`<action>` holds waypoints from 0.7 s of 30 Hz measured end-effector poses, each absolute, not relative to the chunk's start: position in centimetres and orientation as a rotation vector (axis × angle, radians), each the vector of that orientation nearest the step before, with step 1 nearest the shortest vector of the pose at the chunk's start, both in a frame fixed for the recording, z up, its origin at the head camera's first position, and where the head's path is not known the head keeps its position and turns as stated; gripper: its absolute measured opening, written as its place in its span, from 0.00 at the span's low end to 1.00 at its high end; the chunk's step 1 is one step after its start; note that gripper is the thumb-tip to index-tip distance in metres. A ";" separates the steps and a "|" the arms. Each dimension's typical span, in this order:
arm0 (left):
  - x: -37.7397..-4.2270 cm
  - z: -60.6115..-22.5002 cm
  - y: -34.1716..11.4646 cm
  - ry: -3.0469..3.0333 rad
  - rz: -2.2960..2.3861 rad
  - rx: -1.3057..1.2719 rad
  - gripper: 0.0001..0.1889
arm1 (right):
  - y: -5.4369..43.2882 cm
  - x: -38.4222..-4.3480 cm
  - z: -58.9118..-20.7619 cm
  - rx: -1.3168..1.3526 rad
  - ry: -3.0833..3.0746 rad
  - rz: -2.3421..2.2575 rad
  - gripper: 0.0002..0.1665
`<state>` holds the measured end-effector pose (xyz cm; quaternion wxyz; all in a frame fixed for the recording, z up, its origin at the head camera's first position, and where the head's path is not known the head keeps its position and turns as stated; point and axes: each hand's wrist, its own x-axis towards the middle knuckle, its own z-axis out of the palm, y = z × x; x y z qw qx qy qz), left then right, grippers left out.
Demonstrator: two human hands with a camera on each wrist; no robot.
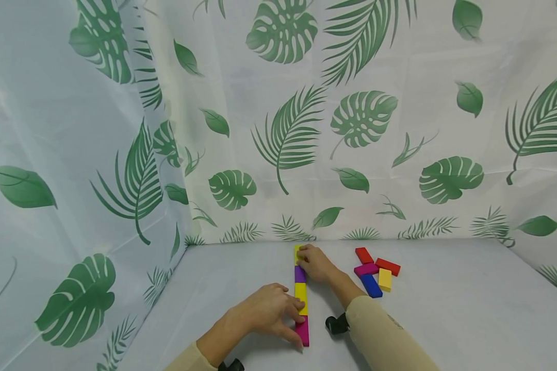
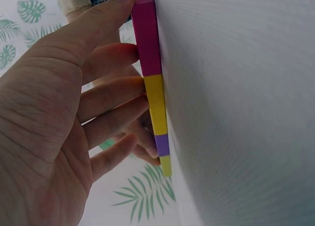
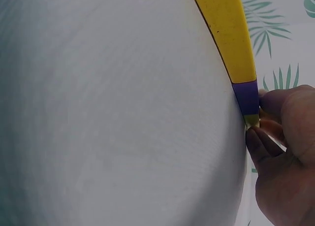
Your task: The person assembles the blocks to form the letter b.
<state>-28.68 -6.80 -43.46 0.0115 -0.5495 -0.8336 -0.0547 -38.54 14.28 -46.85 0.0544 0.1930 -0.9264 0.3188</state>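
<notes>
Four coloured blocks lie end to end in a straight row running away from me. From the near end they are a magenta block (image 1: 305,335), a yellow block (image 1: 300,291), a purple block (image 1: 299,275) and a far yellow block (image 1: 296,253). My left hand (image 1: 266,310) is spread along the row's left side, fingertips touching the magenta and near yellow blocks. Its thumb (image 2: 93,26) rests by the magenta block's near end. At the far end my right hand (image 1: 317,264) pinches the far yellow block, partly covering it.
Right of the row lies a loose group: two red blocks (image 1: 364,255), a magenta block (image 1: 366,269), a blue block (image 1: 371,286) and a yellow block (image 1: 385,280). A leaf-patterned curtain (image 1: 278,206) stands behind the white table (image 1: 445,319).
</notes>
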 end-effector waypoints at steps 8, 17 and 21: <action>-28.7 -43.5 -6.8 -2.625 -0.196 -1.706 0.27 | 14.3 -38.7 -47.2 0.567 -2.817 0.951 0.18; -28.8 -43.6 -6.8 -2.635 -0.194 -1.699 0.27 | 14.3 -38.3 -47.2 0.569 -2.795 0.957 0.17; -28.9 -43.7 -6.8 -2.624 -0.202 -1.704 0.27 | 14.3 -38.2 -47.2 0.559 -2.797 0.957 0.17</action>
